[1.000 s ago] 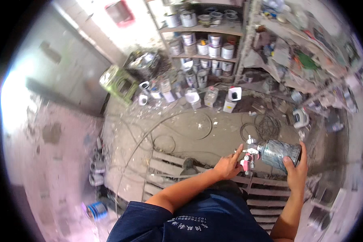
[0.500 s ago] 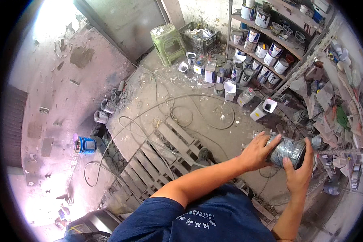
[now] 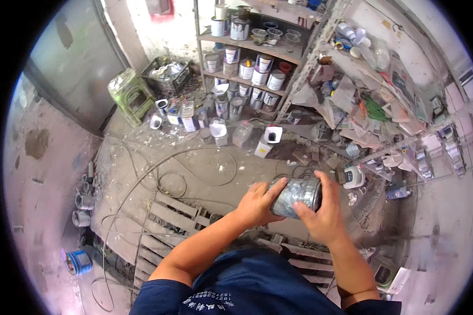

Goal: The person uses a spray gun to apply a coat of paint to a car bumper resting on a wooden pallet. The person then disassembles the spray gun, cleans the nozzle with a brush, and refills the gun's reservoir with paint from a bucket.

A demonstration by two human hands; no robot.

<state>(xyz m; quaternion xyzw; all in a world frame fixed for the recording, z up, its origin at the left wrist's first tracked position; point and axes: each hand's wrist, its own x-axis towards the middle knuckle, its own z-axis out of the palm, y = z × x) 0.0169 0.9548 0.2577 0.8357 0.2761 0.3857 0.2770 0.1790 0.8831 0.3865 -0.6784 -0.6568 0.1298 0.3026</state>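
My right hand (image 3: pixel 325 212) has its fingers clamped on the right end of the grey cup (image 3: pixel 291 197); my left hand (image 3: pixel 257 203), at the spray gun a second ago, now grips the other, probably steadying it. The cup hangs past the pallet's (image 3: pixel 169 217) far edge; beyond, a white container (image 3: pixel 264 147) stands before the shelf (image 3: pixel 278 53).

shirt (image 3: pixel 268 278): navy blue | sleeves (image 3: pixel 160 296): short, matching navy | lettering (image 3: pixel 209 301): white, curved rows, left chest | hands (image 3: pixel 255 205): bare

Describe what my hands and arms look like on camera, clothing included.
The left hand and right hand are ungloved. Both forearms are uncovered, below short navy sleeves of a navy shirt with pale printing.
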